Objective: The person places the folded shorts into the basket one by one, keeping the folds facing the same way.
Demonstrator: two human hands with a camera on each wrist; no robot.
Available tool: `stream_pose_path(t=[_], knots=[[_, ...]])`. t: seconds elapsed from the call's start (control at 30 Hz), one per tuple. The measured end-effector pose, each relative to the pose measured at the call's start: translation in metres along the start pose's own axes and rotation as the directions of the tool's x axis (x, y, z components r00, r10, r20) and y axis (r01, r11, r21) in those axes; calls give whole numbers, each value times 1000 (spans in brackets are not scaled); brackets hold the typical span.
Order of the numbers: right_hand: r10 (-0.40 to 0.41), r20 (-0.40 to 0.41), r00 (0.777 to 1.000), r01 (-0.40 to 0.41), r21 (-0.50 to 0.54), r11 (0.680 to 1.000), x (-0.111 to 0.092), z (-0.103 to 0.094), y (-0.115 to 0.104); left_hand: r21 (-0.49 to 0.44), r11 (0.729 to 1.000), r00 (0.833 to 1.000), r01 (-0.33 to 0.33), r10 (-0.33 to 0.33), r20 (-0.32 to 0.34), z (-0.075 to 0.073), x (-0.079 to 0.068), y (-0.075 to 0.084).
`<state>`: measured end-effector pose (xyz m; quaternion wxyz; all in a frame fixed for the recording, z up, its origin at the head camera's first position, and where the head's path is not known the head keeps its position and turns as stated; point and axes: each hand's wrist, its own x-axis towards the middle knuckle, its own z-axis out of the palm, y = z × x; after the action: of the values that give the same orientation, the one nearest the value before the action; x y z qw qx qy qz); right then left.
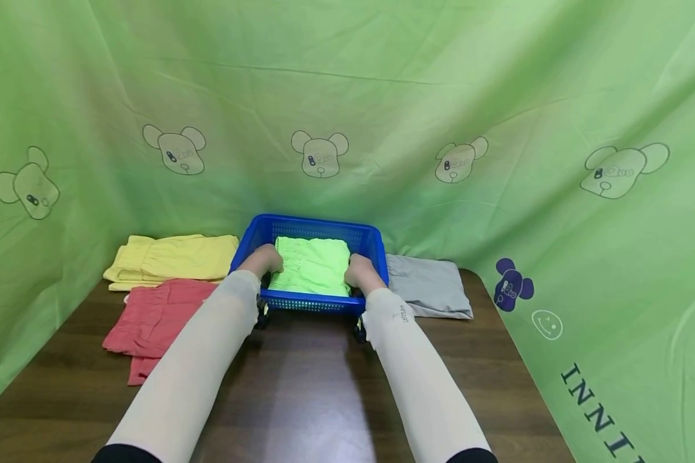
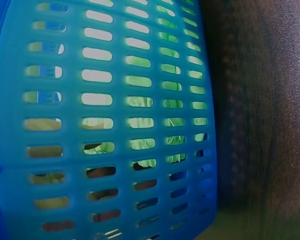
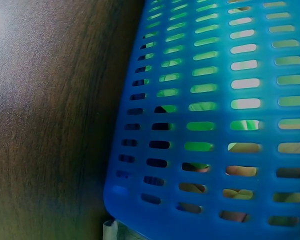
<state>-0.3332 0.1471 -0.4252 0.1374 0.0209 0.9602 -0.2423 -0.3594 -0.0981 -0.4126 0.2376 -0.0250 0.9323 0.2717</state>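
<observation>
A pair of folded neon-green shorts (image 1: 315, 267) lies inside a blue plastic basket (image 1: 315, 303) with slotted walls. My left hand (image 1: 264, 259) reaches over the rim and holds the shorts at their left edge, fingers curled. At the opposite edge my right hand (image 1: 361, 273) grips them the same way. In the left wrist view the basket wall (image 2: 72, 100) covers most of the picture, with bits of green cloth and fingers showing through the slots. The right wrist view likewise has the basket wall (image 3: 269, 100) in front, hiding most of that hand.
Left of the basket are folded yellow pants (image 1: 191, 257), with a folded red garment (image 1: 156, 318) in front of them. A folded grey garment (image 1: 428, 286) lies to the right. Everything rests on a dark wooden table (image 1: 301, 386), enclosed by a green curtain (image 1: 382, 96) at the back and sides.
</observation>
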Motion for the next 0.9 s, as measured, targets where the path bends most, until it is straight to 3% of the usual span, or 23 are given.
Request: stream_pose_path(t=[0.17,0.37,0.63,0.9], knots=[[6,-15,1000,-7,-56,998,-4,0,-2,70,997,999,20,-18,-28,3,5,7],[9,-50,999,-12,-67,998,-14,-4,-5,68,998,999,12,-9,-49,5,2,13],[-83,-98,992,69,-137,988,-23,-6,-10,98,995,996,-3,12,-89,6,-3,7],[-118,-141,983,89,-192,977,-27,-11,-10,126,991,992,-43,57,-114,2,-10,8]])
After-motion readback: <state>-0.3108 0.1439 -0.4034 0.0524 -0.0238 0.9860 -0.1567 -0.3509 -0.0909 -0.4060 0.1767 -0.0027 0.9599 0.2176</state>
